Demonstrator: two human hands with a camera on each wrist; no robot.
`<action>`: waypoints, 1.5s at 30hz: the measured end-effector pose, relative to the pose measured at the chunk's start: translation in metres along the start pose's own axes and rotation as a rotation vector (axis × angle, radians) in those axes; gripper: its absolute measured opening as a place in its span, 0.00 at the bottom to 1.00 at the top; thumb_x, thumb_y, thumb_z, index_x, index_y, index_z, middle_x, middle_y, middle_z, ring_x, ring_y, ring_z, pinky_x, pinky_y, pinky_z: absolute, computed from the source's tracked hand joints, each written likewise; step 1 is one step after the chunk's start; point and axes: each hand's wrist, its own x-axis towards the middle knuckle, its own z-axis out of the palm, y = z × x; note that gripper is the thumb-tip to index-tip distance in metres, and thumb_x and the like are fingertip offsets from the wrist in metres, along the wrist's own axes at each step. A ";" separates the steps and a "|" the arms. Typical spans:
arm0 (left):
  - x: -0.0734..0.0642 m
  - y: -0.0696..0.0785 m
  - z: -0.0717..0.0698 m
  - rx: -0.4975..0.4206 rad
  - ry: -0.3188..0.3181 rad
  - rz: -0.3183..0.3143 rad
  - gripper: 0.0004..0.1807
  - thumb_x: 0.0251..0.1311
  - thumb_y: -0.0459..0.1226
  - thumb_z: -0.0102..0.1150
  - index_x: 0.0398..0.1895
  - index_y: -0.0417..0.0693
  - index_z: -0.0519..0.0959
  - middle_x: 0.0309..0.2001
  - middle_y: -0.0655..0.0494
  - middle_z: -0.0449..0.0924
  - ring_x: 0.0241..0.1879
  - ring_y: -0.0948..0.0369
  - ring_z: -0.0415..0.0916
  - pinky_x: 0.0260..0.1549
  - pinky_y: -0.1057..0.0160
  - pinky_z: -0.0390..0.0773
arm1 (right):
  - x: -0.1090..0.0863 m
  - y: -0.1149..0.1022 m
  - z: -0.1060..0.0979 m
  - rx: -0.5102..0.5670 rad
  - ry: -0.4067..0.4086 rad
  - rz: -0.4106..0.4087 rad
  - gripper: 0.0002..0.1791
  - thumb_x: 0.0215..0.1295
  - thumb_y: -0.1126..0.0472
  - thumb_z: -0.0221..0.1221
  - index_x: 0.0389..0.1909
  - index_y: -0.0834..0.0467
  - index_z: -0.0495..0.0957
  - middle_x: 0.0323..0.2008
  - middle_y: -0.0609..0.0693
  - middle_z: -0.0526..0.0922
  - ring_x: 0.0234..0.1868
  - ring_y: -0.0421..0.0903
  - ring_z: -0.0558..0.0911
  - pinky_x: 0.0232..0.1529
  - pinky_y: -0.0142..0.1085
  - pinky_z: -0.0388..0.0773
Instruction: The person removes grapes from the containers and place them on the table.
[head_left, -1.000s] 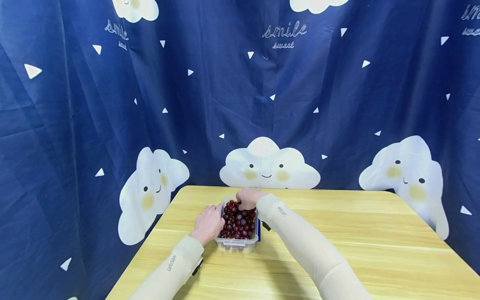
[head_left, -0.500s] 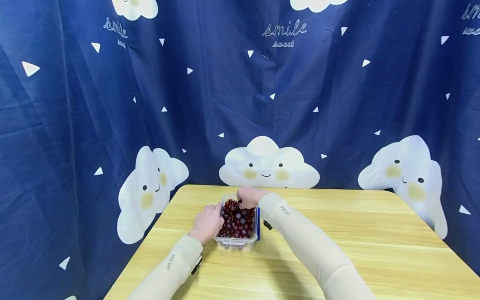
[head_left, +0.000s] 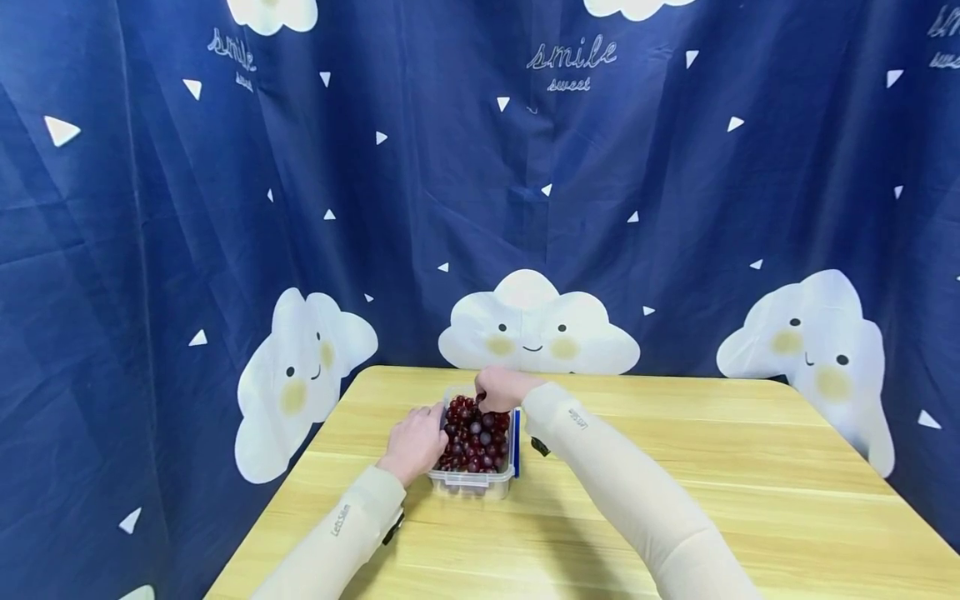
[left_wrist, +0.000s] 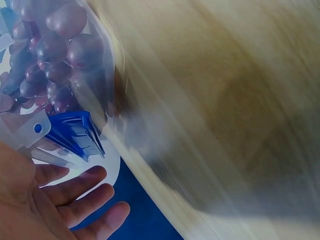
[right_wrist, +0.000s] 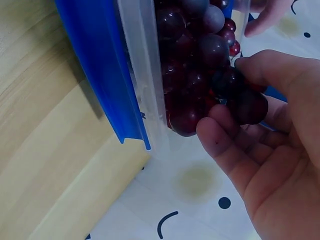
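Observation:
A clear plastic box [head_left: 471, 485] filled with dark red grapes [head_left: 474, 437] sits on the wooden table. My left hand [head_left: 414, 443] rests against its left side. In the left wrist view the fingers [left_wrist: 92, 200] of that hand are extended loosely beside a blue latch [left_wrist: 75, 132] on the box wall. At the far right corner of the box, my right hand [head_left: 504, 390] reaches in from above. Close up, its thumb and fingers [right_wrist: 227, 150] curl around a couple of grapes [right_wrist: 247, 106] at the end of the pile.
Another blue latch [right_wrist: 100, 65] hangs open along the box's right side. The light wooden table [head_left: 712, 475] stretches to the right. Behind it hangs a dark blue curtain [head_left: 420, 217] with smiling clouds.
My right hand has shifted slightly to the right over the far corner of the box. The left hand stays at the box's side. The head view has tilted a little.

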 end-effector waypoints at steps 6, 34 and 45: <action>0.001 -0.001 0.001 0.015 0.005 0.001 0.30 0.63 0.40 0.58 0.69 0.42 0.71 0.56 0.42 0.81 0.56 0.45 0.77 0.49 0.41 0.80 | -0.002 0.001 -0.001 -0.015 0.017 -0.030 0.20 0.66 0.60 0.62 0.17 0.50 0.65 0.13 0.40 0.58 0.14 0.37 0.56 0.21 0.29 0.60; 0.003 -0.002 0.001 -0.002 0.019 0.000 0.30 0.60 0.39 0.58 0.68 0.42 0.73 0.55 0.41 0.82 0.55 0.45 0.78 0.48 0.40 0.80 | -0.024 -0.001 -0.012 0.011 0.091 -0.026 0.08 0.67 0.58 0.63 0.42 0.57 0.83 0.40 0.47 0.83 0.37 0.39 0.80 0.44 0.32 0.80; 0.001 0.002 -0.004 0.000 0.016 0.001 0.30 0.61 0.39 0.59 0.67 0.42 0.73 0.55 0.41 0.81 0.56 0.45 0.78 0.49 0.40 0.80 | -0.034 -0.005 -0.017 -0.019 0.154 -0.080 0.07 0.66 0.59 0.63 0.41 0.58 0.83 0.42 0.48 0.82 0.42 0.42 0.80 0.46 0.33 0.80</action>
